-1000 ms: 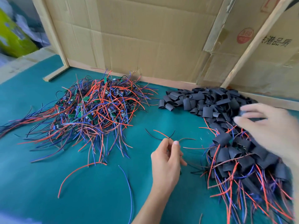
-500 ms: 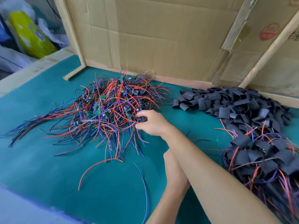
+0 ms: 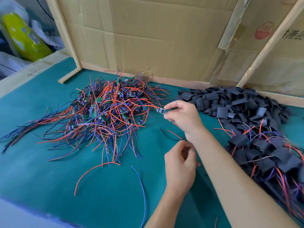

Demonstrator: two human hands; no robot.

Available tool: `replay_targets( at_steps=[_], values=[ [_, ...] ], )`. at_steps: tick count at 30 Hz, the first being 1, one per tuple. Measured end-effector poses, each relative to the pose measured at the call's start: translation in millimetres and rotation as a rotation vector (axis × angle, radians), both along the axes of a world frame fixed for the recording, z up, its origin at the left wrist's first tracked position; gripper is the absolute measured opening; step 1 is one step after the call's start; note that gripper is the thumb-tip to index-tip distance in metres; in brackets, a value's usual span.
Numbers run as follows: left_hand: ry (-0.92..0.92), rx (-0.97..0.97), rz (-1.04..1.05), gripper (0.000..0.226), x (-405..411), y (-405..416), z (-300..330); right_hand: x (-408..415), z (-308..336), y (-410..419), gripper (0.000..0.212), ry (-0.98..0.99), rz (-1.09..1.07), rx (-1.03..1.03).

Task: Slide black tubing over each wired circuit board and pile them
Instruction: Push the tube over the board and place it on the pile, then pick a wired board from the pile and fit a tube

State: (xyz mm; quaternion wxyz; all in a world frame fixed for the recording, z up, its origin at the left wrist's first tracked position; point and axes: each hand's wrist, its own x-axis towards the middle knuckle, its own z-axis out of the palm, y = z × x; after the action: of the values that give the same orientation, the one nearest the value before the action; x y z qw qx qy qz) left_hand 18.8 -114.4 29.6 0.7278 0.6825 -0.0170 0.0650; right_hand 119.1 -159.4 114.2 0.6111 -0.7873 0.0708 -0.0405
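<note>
Since 0.5 s ago, right hand (image 3: 181,116) pulled back from wire heap (image 3: 105,114), now pinching a board (image 3: 161,110) just off its right edge. Left hand (image 3: 181,163) curled, pinching wire ends (image 3: 174,136); tube not visible. Step: fetching board. Next: thread leads into tubing (image 3: 230,102), w/ finished pile (image 3: 271,155) at right.

Tangled red-and-blue wired circuit boards (image 3: 105,112) lie left of loose black tubing (image 3: 230,102); seemingly sleeved boards (image 3: 266,155) pile right.

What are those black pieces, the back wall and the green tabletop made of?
Black pieces: likely matte rubbery plastic tubing, flattened and creased. Back wall: brown corrugated cardboard, folds and tears visible. Tabletop: probably teal felt-like cloth, dull and slightly fuzzy.
</note>
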Motion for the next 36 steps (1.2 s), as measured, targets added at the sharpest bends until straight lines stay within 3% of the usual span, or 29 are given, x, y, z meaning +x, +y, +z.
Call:
replay_targets(
  at_steps=[3,7,9,15,18,21,23,25,32,36],
  values=[
    [-0.012,-0.010,0.010,0.020,-1,-1,4,-17,15,-27,0.023,0.087,0.009,0.128],
    [0.032,-0.165,0.092,0.025,-3,-1,12,-54,26,-53,0.016,0.106,0.010,0.290],
    [0.057,-0.182,0.107,0.038,-3,1,14,-77,16,-53,0.013,0.173,0.056,0.261],
    [0.066,-0.078,0.105,0.030,-3,1,12,-111,-9,-57,0.015,0.209,0.262,-0.209],
    [0.074,-0.088,0.111,0.022,-3,1,12,-94,8,-73,0.004,0.194,0.386,-0.465],
    [0.117,-0.199,0.097,0.016,-3,-1,13,-51,23,-99,0.012,0.090,0.107,-0.791],
    [0.109,-0.177,0.096,0.015,-4,-1,12,-18,28,-119,0.015,0.142,-0.068,-0.969],
    [0.105,-0.155,0.095,0.019,-3,-1,10,8,23,-138,0.010,0.248,-0.179,-1.053],
    [0.047,-0.105,0.124,0.018,-2,-1,9,45,-15,-155,0.048,0.280,-0.335,-1.254],
    [0.040,-0.097,0.116,0.026,-2,-1,10,49,-20,-153,0.032,0.276,-0.400,-1.188]
  ],
)
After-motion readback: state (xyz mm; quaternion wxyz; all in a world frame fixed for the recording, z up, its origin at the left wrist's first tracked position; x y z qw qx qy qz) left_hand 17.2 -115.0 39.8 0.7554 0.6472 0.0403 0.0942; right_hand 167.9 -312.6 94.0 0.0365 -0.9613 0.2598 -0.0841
